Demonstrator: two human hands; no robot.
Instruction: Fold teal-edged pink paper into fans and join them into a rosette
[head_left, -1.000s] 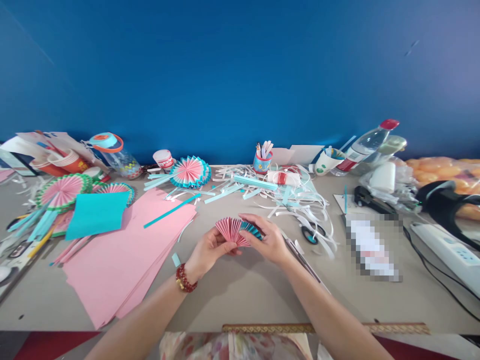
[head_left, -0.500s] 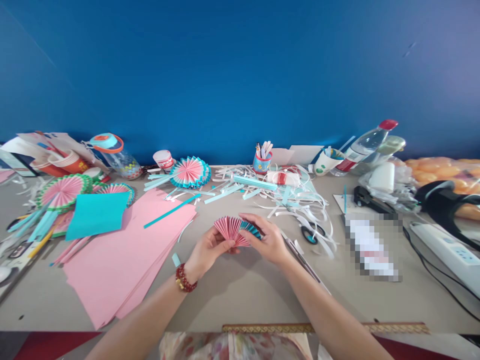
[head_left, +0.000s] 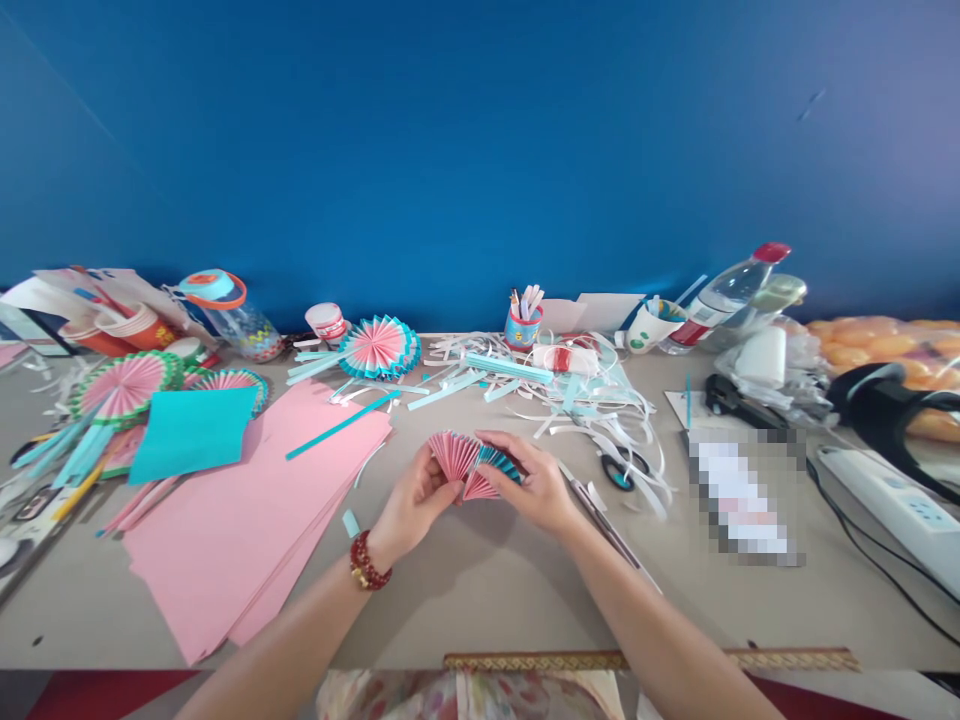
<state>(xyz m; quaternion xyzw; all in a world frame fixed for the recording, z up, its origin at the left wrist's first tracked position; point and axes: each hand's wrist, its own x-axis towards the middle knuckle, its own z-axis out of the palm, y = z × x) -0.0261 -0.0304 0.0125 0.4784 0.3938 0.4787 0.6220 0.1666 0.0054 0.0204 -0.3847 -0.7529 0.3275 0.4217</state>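
Between my two hands is a pleated paper fan (head_left: 454, 456), pink on one face with teal folds showing at its right side. My left hand (head_left: 415, 507) pinches its left part, thumb in front and fingers behind. Closed on the right part, my right hand (head_left: 534, 480) has its thumb across the folds and its fingers over the top. The fan is held a little above the table, partly spread. Left of my hands lie large pink paper sheets (head_left: 262, 520) with a teal strip (head_left: 341, 425) across them. Scissors (head_left: 624, 467) rest to the right.
A teal sheet (head_left: 193, 432) and finished rosettes (head_left: 381, 347) lie left and behind. Paper scraps (head_left: 510, 370) spread before a pen cup (head_left: 523, 325). At right stand a plastic bottle (head_left: 724, 300), a stapler (head_left: 742, 403) and a power strip (head_left: 892, 505). A patterned ruler-like strip (head_left: 540, 661) lines the front edge.
The fan's pink pleats have opened slightly at the lower right, with a gap between its two parts. My right hand has shifted a little; both hands still hold the fan.
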